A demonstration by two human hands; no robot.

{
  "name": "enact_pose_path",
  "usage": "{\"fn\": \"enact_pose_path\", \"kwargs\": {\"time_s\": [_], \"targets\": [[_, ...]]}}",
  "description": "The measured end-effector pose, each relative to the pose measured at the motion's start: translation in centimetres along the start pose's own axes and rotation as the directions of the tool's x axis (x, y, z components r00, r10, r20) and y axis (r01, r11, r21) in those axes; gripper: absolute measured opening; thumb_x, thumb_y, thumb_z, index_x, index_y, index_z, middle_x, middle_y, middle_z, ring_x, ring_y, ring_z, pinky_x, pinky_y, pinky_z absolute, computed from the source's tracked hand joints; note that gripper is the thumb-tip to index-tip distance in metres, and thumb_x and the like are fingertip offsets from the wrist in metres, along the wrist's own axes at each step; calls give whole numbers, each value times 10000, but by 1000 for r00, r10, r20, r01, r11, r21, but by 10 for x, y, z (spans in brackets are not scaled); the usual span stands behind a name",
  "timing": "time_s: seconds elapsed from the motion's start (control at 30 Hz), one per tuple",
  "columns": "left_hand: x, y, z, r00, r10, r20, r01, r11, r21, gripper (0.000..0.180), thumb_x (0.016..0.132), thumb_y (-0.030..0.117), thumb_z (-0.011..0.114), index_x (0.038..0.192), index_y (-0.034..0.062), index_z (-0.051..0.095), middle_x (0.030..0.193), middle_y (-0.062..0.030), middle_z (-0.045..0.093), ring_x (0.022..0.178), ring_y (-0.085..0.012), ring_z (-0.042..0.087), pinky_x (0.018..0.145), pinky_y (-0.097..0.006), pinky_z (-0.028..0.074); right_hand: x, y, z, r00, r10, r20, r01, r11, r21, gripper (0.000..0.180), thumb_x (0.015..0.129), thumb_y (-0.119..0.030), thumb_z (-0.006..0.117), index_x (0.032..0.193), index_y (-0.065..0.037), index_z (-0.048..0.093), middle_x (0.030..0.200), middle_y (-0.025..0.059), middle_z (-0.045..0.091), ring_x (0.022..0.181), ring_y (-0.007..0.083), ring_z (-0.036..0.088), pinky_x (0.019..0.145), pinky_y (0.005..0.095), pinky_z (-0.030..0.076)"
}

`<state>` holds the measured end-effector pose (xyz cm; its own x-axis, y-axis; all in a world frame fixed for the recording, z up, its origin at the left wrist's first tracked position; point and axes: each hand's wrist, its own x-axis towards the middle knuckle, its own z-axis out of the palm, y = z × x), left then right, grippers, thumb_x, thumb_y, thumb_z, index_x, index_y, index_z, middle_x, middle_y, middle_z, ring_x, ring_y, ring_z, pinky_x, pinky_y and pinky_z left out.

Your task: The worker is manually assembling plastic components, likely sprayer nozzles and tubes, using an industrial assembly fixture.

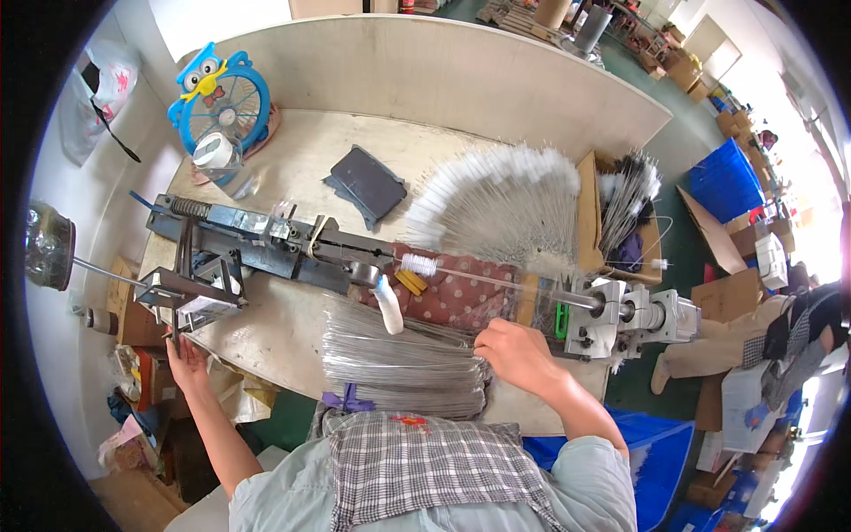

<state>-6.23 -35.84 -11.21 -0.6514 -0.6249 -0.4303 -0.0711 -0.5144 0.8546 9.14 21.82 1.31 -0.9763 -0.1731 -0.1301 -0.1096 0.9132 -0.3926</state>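
My left hand [188,365] is at the lower end of a dark metal lever [175,335] under the machine's black frame, its fingers partly hidden and seeming curled round the lever. My right hand [521,356] is closed in a pinch at the right ends of a thick bundle of looped metal wires [403,359]; any wire between its fingers is too fine to make out. Beyond it, a white-bristled brush [419,264] on a thin wire stem lies in line between the long metal rail [257,232] and the spindle [581,301]. A white-handled tool [388,306] stands beside the brush.
Many white-tipped wire brushes [496,199] fan out behind, beside a cardboard box [592,213]. A blue toy-shaped fan [222,102], a jar [222,160] and a dark tray [365,184] stand farther back. A blue bin [651,461] is at lower right; another person [736,346] is beyond the machine.
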Motion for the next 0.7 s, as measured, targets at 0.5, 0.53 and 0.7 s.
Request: {"fn": "enact_pose_path", "kwargs": {"time_s": [0.5,0.53,0.7], "targets": [[-248,-108,167,607,-455,651,400,883,244,318,890,181,550,1152,4,521,1130,-117,600,1079,-225,566,925,-369,458,-9,19,12,987,99,-125,-90,993,72,132,810,-99,573,925,-109,637,848,74,577,797,285,615,651,403,496],[-267,-110,183,569,-515,641,340,857,386,325,874,180,571,1147,7,529,1127,-102,604,1074,-208,564,901,-346,457,-11,20,14,987,96,-128,-86,993,79,132,810,-99,573,925,-109,637,848,74,577,797,285,615,651,403,496],[-330,-118,219,577,-616,536,229,752,618,184,862,187,587,973,44,553,799,-31,578,719,-143,550,684,-296,456,-12,10,16,973,136,-189,-125,990,71,234,766,-9,568,993,-54,604,915,101,567,776,310,608,651,402,503]]}}
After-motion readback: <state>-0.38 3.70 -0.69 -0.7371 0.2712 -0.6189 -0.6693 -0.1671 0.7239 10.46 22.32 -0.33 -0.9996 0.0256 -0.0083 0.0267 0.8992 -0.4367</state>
